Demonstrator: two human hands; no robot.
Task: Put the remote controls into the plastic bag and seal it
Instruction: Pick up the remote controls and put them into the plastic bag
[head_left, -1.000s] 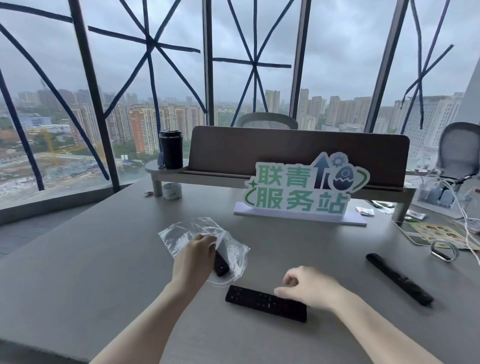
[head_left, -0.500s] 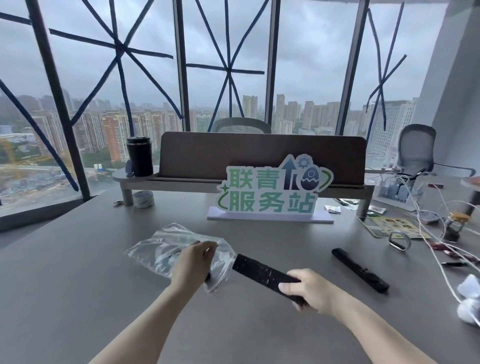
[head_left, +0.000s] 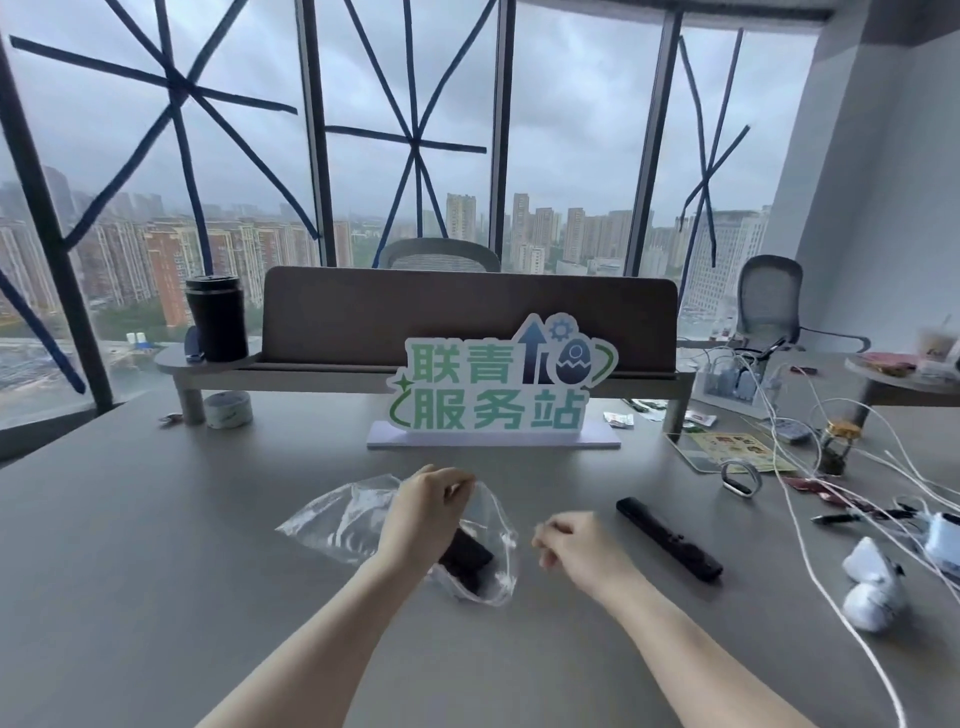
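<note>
A clear plastic bag (head_left: 337, 519) lies crumpled on the grey desk (head_left: 156, 571) in front of me. My left hand (head_left: 423, 512) pinches the bag's upper edge. A black remote control (head_left: 465, 558) shows through the plastic inside the bag, partly hidden by my left wrist. My right hand (head_left: 576, 543) hovers just right of the bag with its fingers loosely curled and nothing in it. A second, slim black remote (head_left: 667, 538) lies on the desk to the right of my right hand.
A green and white sign (head_left: 498, 387) stands behind the bag, in front of a desk shelf with a black tumbler (head_left: 217, 317). White cables (head_left: 831, 493), crumpled tissue (head_left: 872, 584), a small jar (head_left: 836, 447) and a wristband (head_left: 740, 478) crowd the right side.
My right hand pushed the flat black remote into the bag and let go of it. The view has shifted right.
</note>
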